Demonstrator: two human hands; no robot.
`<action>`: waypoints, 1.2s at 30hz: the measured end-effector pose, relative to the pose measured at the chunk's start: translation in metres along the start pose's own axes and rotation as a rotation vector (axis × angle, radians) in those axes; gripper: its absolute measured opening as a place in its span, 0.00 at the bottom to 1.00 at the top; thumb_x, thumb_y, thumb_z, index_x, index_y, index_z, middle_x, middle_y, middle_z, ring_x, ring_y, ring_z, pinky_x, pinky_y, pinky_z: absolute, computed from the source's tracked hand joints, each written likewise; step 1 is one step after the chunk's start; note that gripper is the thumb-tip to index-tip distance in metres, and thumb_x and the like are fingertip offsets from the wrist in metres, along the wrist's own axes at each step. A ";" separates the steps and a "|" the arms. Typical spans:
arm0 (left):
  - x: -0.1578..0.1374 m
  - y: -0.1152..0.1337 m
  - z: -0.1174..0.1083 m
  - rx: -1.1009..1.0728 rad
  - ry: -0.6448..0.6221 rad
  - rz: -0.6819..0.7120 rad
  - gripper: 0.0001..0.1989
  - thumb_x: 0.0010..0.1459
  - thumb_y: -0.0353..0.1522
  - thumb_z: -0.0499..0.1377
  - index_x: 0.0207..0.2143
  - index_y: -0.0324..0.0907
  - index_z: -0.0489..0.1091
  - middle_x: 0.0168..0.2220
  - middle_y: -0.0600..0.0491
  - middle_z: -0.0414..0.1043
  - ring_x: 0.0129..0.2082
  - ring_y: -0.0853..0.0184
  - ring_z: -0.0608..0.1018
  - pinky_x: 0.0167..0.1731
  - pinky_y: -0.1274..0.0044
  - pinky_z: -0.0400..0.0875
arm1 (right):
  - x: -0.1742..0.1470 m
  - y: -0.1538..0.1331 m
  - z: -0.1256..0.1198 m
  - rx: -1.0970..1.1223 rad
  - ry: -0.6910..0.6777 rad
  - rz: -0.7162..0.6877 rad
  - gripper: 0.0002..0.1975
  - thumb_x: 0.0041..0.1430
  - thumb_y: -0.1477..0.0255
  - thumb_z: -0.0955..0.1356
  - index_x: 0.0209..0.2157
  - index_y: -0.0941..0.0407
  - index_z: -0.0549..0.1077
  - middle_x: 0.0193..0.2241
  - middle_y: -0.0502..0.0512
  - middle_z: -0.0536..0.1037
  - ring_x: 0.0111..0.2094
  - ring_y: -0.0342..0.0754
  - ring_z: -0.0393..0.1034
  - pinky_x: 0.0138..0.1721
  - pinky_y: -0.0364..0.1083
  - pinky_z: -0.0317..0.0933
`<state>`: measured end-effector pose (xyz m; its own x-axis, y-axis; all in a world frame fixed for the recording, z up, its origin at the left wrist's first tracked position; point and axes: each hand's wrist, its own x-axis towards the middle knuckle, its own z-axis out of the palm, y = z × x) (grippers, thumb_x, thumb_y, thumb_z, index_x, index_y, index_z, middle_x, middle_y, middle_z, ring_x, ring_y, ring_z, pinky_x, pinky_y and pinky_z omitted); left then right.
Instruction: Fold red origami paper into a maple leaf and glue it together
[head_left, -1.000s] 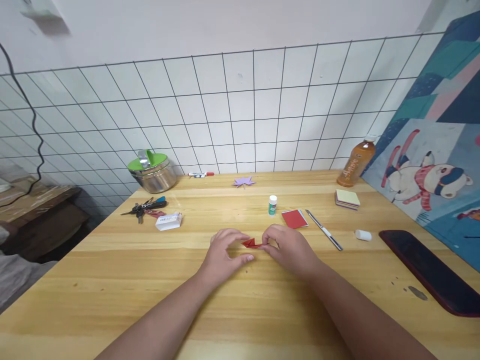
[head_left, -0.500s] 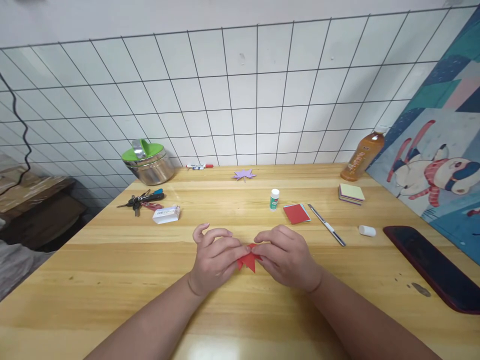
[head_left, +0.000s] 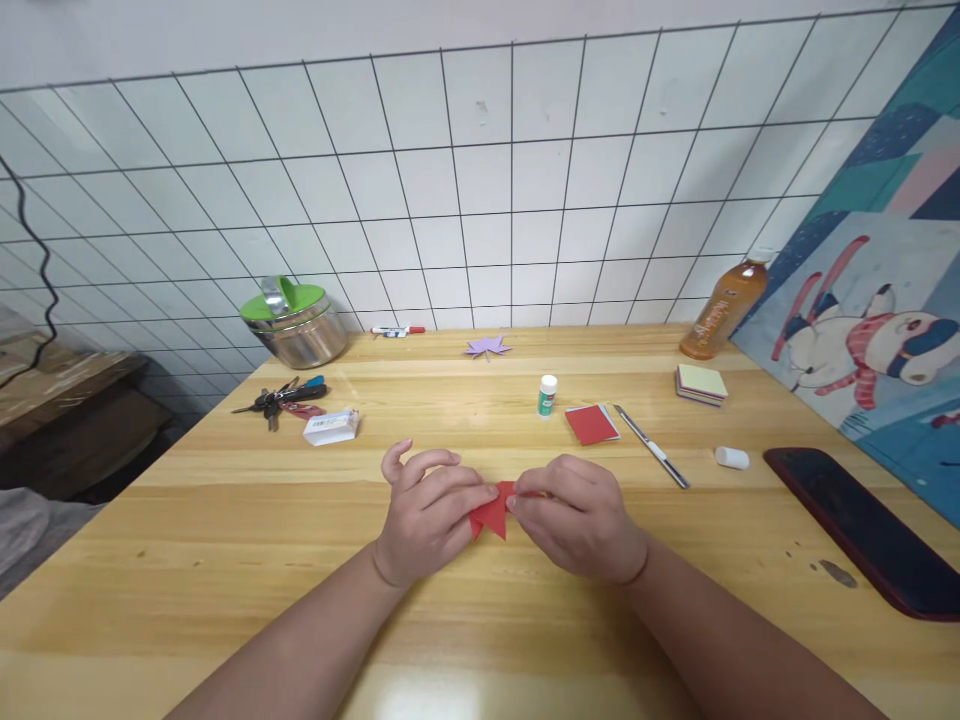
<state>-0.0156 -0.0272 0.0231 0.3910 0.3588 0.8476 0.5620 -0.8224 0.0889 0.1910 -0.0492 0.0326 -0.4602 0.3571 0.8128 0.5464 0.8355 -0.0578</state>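
Note:
A small folded red paper (head_left: 492, 513) with pointed lower tips is held between both hands, just above or on the wooden table. My left hand (head_left: 429, 510) is closed on its left side, thumb and index finger pressing near the top while the little finger sticks up. At the right edge, my right hand (head_left: 574, 515) pinches the paper between thumb and fingers. Part of the paper is hidden behind the fingers. Beyond the hands stand a glue stick (head_left: 547, 396) and a stack of square paper with red on top (head_left: 592, 424).
A craft knife (head_left: 651, 446), white cap (head_left: 732, 458) and phone (head_left: 862, 530) lie to the right. Farther back are a purple paper leaf (head_left: 487, 347), a marker (head_left: 398, 331), a bottle (head_left: 726, 308) and a sticky-note stack (head_left: 700, 385). Keys (head_left: 281, 398), a small box (head_left: 331, 427) and a steel pot (head_left: 300, 335) sit left.
My right hand's fingers have shifted slightly right along the paper's edge, showing more red between the hands. The left hand keeps its hold. The whole view has shifted a little.

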 end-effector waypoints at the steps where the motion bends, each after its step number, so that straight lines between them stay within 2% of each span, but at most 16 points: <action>1: 0.000 0.000 0.000 0.000 0.002 -0.010 0.07 0.52 0.29 0.60 0.31 0.51 0.75 0.27 0.60 0.78 0.36 0.64 0.73 0.54 0.63 0.46 | 0.000 0.000 0.000 -0.003 0.011 -0.006 0.05 0.52 0.80 0.68 0.28 0.56 0.71 0.31 0.51 0.77 0.26 0.40 0.61 0.29 0.42 0.60; 7: 0.001 0.000 -0.003 0.003 0.057 0.001 0.09 0.55 0.28 0.59 0.31 0.54 0.75 0.24 0.61 0.78 0.34 0.66 0.72 0.54 0.64 0.45 | 0.002 -0.003 -0.002 -0.021 0.020 -0.050 0.06 0.53 0.79 0.68 0.25 0.55 0.70 0.31 0.49 0.77 0.25 0.40 0.62 0.28 0.42 0.60; 9: 0.001 0.001 -0.004 0.006 0.065 0.015 0.10 0.55 0.27 0.59 0.31 0.54 0.76 0.24 0.61 0.78 0.34 0.66 0.72 0.54 0.64 0.45 | 0.003 -0.002 -0.002 -0.032 -0.020 -0.061 0.02 0.54 0.76 0.68 0.30 0.55 0.72 0.34 0.51 0.77 0.28 0.41 0.65 0.31 0.43 0.62; 11: 0.001 0.000 -0.004 0.009 0.070 0.026 0.11 0.55 0.27 0.58 0.30 0.54 0.76 0.24 0.62 0.78 0.34 0.66 0.72 0.54 0.64 0.45 | 0.004 -0.001 -0.003 -0.042 -0.062 -0.065 0.07 0.55 0.73 0.68 0.38 0.55 0.73 0.37 0.54 0.77 0.33 0.44 0.68 0.35 0.45 0.63; 13: -0.001 0.000 -0.004 0.017 0.056 0.033 0.12 0.55 0.27 0.58 0.30 0.54 0.76 0.24 0.62 0.78 0.34 0.66 0.72 0.54 0.63 0.44 | 0.004 0.000 -0.003 -0.050 -0.084 -0.067 0.10 0.56 0.73 0.67 0.42 0.55 0.72 0.38 0.55 0.77 0.36 0.45 0.69 0.37 0.46 0.64; 18: -0.006 -0.002 -0.004 0.040 -0.012 0.041 0.12 0.53 0.27 0.60 0.32 0.56 0.76 0.26 0.62 0.78 0.36 0.64 0.72 0.54 0.61 0.43 | 0.004 -0.002 -0.001 -0.065 -0.057 -0.059 0.05 0.56 0.76 0.67 0.33 0.54 0.74 0.36 0.51 0.78 0.31 0.42 0.68 0.33 0.45 0.63; 21: -0.005 -0.001 -0.003 0.040 -0.016 0.014 0.12 0.54 0.28 0.59 0.32 0.57 0.76 0.26 0.61 0.78 0.37 0.64 0.71 0.55 0.61 0.42 | 0.003 -0.004 -0.001 -0.090 -0.021 -0.084 0.04 0.56 0.77 0.68 0.32 0.54 0.74 0.33 0.49 0.78 0.28 0.41 0.66 0.30 0.44 0.61; 24: -0.002 -0.003 0.001 -0.058 -0.082 -0.129 0.08 0.55 0.31 0.59 0.35 0.52 0.76 0.34 0.55 0.77 0.40 0.63 0.71 0.52 0.64 0.51 | 0.002 -0.002 -0.003 -0.132 0.009 -0.133 0.05 0.53 0.79 0.69 0.31 0.54 0.74 0.33 0.48 0.79 0.28 0.42 0.64 0.27 0.44 0.60; 26: -0.001 -0.006 0.004 -0.224 -0.165 -0.320 0.09 0.58 0.35 0.57 0.39 0.46 0.75 0.37 0.50 0.75 0.41 0.62 0.71 0.48 0.67 0.59 | 0.001 0.000 -0.007 -0.153 0.019 -0.189 0.06 0.53 0.79 0.69 0.32 0.54 0.74 0.33 0.48 0.79 0.28 0.42 0.64 0.26 0.44 0.59; 30: -0.004 -0.010 0.011 -0.768 -0.347 -0.726 0.25 0.64 0.43 0.42 0.32 0.40 0.74 0.33 0.47 0.73 0.37 0.62 0.73 0.39 0.70 0.66 | 0.002 0.004 -0.011 -0.215 0.019 -0.278 0.07 0.55 0.79 0.68 0.31 0.52 0.74 0.34 0.47 0.79 0.27 0.41 0.65 0.25 0.43 0.58; 32: -0.005 -0.009 0.012 -0.959 -0.400 -0.813 0.24 0.62 0.46 0.46 0.30 0.39 0.73 0.31 0.48 0.72 0.34 0.63 0.73 0.37 0.71 0.66 | 0.003 0.005 -0.011 -0.241 0.012 -0.301 0.07 0.55 0.79 0.68 0.30 0.52 0.75 0.35 0.46 0.79 0.27 0.40 0.65 0.24 0.43 0.58; 34: -0.004 -0.006 0.011 -1.012 -0.407 -0.863 0.18 0.57 0.45 0.55 0.27 0.39 0.72 0.29 0.50 0.70 0.31 0.65 0.71 0.35 0.73 0.65 | 0.004 0.005 -0.010 -0.254 0.006 -0.308 0.07 0.54 0.79 0.68 0.31 0.52 0.75 0.35 0.45 0.79 0.26 0.40 0.65 0.23 0.43 0.59; 36: -0.003 -0.003 0.009 -1.010 -0.396 -0.899 0.15 0.53 0.42 0.60 0.23 0.39 0.69 0.27 0.52 0.67 0.29 0.67 0.70 0.33 0.74 0.65 | 0.004 0.005 -0.009 -0.260 0.007 -0.304 0.07 0.54 0.78 0.68 0.31 0.51 0.75 0.35 0.45 0.79 0.26 0.40 0.64 0.23 0.42 0.59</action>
<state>-0.0118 -0.0215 0.0159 0.4548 0.8831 0.1151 0.0338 -0.1462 0.9887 0.1986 -0.0473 0.0406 -0.6239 0.1060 0.7743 0.5451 0.7690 0.3339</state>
